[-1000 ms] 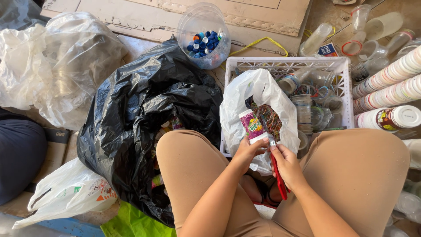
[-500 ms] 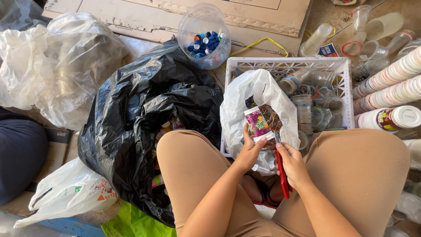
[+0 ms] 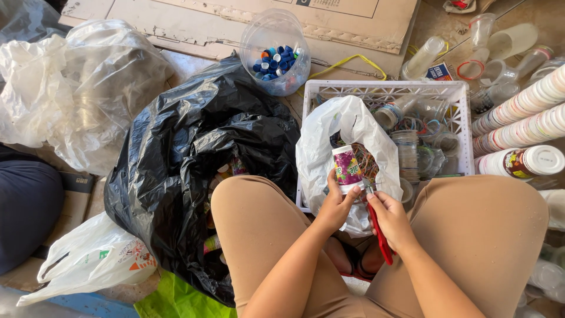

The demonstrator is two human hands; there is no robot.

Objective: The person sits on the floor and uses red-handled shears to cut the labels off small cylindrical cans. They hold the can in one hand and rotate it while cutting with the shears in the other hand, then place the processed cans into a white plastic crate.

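Gripping a small plastic cup [image 3: 348, 168] with a purple printed label, the left hand [image 3: 335, 207] has its fingers wrapped round the lower body, the thumb pressed on the near side. The cup stands nearly upright, white rim on top, held above the open mouth of a white plastic bag [image 3: 329, 132]. The right hand [image 3: 389, 217] is closed round red-handled scissors [image 3: 379, 232]; the handles trail down toward the lap and the blade tip meets the bottom edge of the cup's label. Whether the blades are parted I cannot tell.

Both hands work over the gap between the person's knees, which are clad in tan trousers. The white bag holds a tangle of coloured strips and leans against a white plastic crate [image 3: 385, 91] filled with clear cups and loose rings. Right of the crate lie long nested stacks of printed cups [image 3: 521, 115] on their sides. Left of the knees, a black rubbish bag [image 3: 176, 153] gapes open with more cups inside. Beyond it stands a clear tub of blue bottle caps [image 3: 275, 59], resting beside flattened cardboard [image 3: 194, 20]. Clear plastic bags [image 3: 76, 88] are heaped at far left.
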